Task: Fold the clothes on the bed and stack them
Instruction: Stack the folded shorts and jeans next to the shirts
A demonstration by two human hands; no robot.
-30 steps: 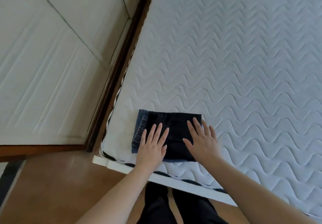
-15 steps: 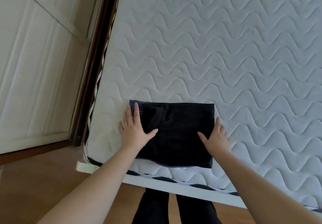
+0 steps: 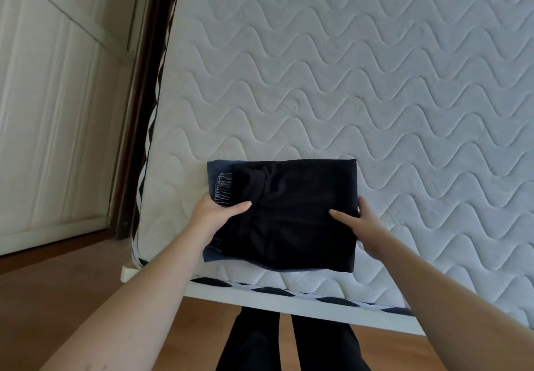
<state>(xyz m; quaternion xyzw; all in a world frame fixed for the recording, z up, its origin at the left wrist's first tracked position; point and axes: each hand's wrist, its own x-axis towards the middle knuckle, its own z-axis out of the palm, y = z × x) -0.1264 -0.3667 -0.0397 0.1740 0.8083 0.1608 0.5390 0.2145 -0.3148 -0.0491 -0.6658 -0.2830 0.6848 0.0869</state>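
A folded black garment (image 3: 300, 212) lies on top of a folded blue denim garment (image 3: 219, 177), forming a small stack near the mattress's front left corner. My left hand (image 3: 213, 214) grips the stack's left side, thumb on top and fingers hidden underneath. My right hand (image 3: 358, 223) grips the right side the same way, thumb pressed on the black cloth. The denim shows only as a strip along the left and bottom edges.
The white quilted mattress (image 3: 346, 82) stretches away and to the right. Its white frame edge (image 3: 274, 298) runs along the front. White cabinet doors (image 3: 57, 96) stand at left, wooden floor (image 3: 57, 298) below, and my dark-trousered legs at the bottom.
My hands went from lying flat on the black garment to the stack's two sides, where they now grip it. The view has closed in on the stack.
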